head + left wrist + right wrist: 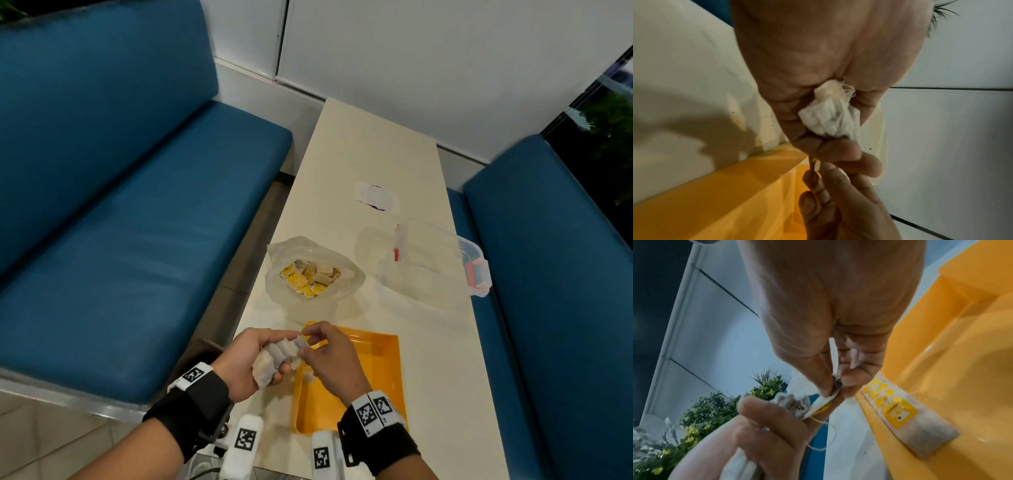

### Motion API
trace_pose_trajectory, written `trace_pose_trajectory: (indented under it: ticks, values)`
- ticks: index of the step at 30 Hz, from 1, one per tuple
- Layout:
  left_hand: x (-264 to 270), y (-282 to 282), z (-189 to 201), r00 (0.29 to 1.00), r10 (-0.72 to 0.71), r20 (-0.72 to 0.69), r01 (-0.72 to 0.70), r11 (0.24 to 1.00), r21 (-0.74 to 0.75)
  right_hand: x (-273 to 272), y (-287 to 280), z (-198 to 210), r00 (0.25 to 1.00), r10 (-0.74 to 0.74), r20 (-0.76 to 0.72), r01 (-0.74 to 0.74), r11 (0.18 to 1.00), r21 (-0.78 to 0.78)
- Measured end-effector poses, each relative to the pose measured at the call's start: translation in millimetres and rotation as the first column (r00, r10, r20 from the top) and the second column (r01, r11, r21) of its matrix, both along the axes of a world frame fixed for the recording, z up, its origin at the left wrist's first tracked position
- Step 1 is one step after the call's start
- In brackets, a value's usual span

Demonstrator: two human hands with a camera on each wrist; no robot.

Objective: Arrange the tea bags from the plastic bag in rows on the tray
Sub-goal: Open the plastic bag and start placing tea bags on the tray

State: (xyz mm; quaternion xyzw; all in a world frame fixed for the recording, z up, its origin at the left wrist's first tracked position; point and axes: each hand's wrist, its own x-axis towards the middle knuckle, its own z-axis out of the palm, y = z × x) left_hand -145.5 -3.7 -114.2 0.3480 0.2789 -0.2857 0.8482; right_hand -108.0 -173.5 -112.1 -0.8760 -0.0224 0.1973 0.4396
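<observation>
- A narrow cream table [359, 164] runs away from the viewer between two blue benches [113, 212].
- The left hand [251, 359] is held over the table's near left edge, fingers curled round a fanned bunch of tea bags [274, 358].
- In the left wrist view the white folded tops of the bunch [828, 120] poke out between thumb and fingers.
- The right hand [330, 356] is above the tray's far left corner, touching the left hand.
- Its thumb and forefinger pinch the top of the end bag of the bunch; the right wrist view shows this pinch [835, 387] and a loose white string hanging below it.
- The orange tray [383, 383] sits on the near end of the table, partly under the right hand.
- One tea bag with a yellow tag [904, 418] lies flat in the tray against its left wall.
- A clear plastic bag [310, 270] lies open on the table just beyond the tray, with more yellow-tagged tea bags inside.
- To the right of the bag, near the table's right edge, is a clear plastic box [435, 260] with red clips.
- Farther along the table lies a small white wrapper [376, 198] with a dark mark.
- Both wrists wear black straps with black-and-white coded markers.
</observation>
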Motion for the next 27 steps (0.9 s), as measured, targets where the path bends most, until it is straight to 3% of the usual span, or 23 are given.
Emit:
trace_pose_trajectory:
  ticks: [6, 10, 13, 18, 22, 25, 27]
  values:
    - [-2, 4, -2, 0.998, 0.012, -0.055, -0.018, 0.993, -0.113, -10, 0, 4, 0.965, 0.100, 0.242, -0.091, 0.995, -0.047]
    - [-2, 4, -3, 0.993, 0.047, -0.108, -0.065, 0.984, -0.166, -14, -4, 3, 0.936, 0.259, 0.239, -0.252, 0.966, -0.060]
    - [-3, 4, -4, 0.991, 0.051, -0.123, -0.072, 0.982, -0.172, -17, -8, -1, 0.885, 0.379, 0.269, -0.338, 0.922, -0.188]
    - [-6, 2, -4, 0.992, 0.052, -0.111, -0.069, 0.985, -0.157, -19, -9, -2, 0.844, 0.324, 0.426, -0.255, 0.943, -0.214]
    - [-9, 5, -3, 0.997, 0.022, -0.071, -0.029, 0.995, -0.098, -14, -17, 0, 0.850, 0.263, 0.457, -0.191, 0.961, -0.199]
    - [-11, 8, -2, 1.000, -0.014, -0.019, 0.013, 0.999, -0.046, -7, -28, 6, 0.896, 0.121, 0.427, -0.103, 0.993, -0.065]
    - [-11, 9, -2, 0.999, -0.028, 0.016, 0.028, 0.999, 0.031, -3, -37, 10, 0.949, 0.030, 0.315, -0.039, 0.999, 0.023]
